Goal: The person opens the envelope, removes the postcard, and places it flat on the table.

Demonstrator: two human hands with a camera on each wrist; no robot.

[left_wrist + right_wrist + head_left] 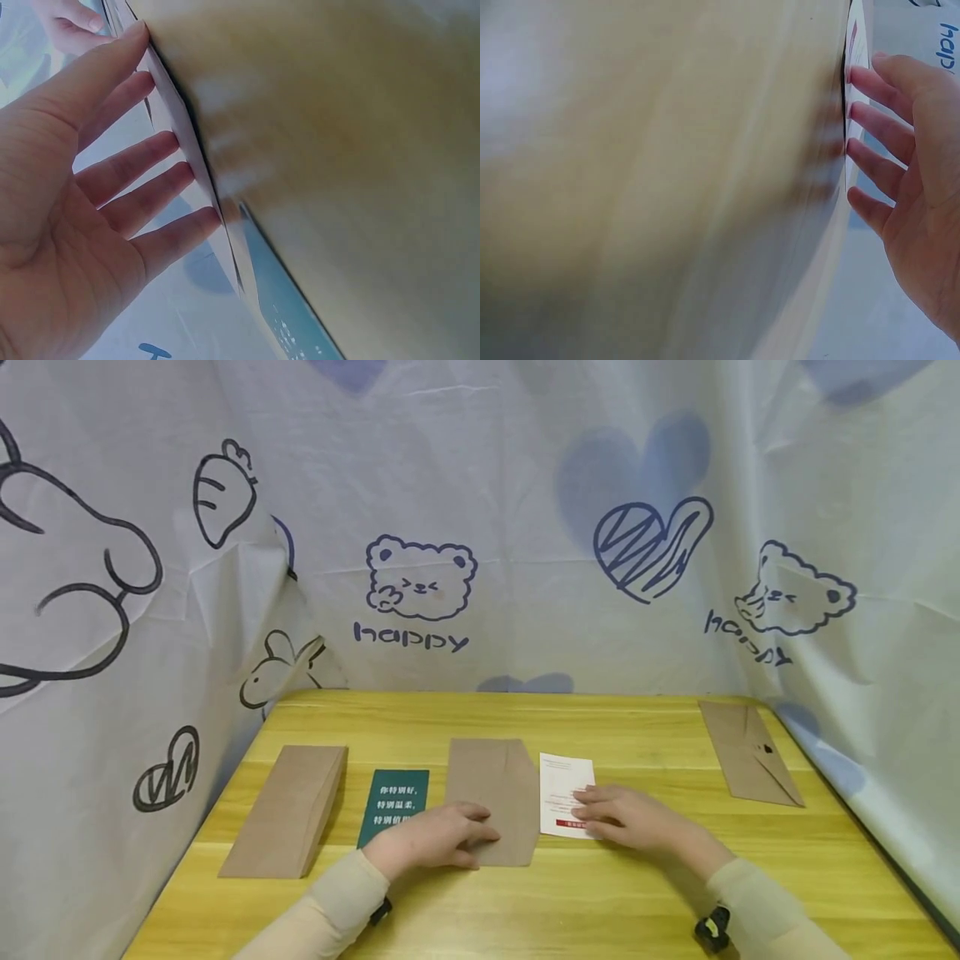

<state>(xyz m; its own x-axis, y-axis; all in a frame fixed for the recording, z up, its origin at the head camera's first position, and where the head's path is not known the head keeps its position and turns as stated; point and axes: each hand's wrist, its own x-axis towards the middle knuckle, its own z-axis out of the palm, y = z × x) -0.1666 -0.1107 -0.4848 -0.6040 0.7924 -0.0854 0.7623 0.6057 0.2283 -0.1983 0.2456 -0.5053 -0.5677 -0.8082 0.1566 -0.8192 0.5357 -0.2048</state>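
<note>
A brown paper envelope (491,777) lies flat in the middle of the table, its angled flap toward the right. My left hand (438,837) rests its spread fingertips on the envelope's near left part; in the left wrist view the fingers (161,202) touch its surface. A dark green card (393,797) with white writing lies just left, partly hidden by that hand. Right of the envelope is a white card (564,777) with small red print and a red bar. My right hand (630,818) touches the white card's right side with extended fingertips, seen also in the right wrist view.
Another brown envelope (281,814) lies on the left of the wooden table (480,914). A further brown envelope (742,752) with a small black mark lies at the far right. White cloth (517,602) with drawings hangs around the back and sides.
</note>
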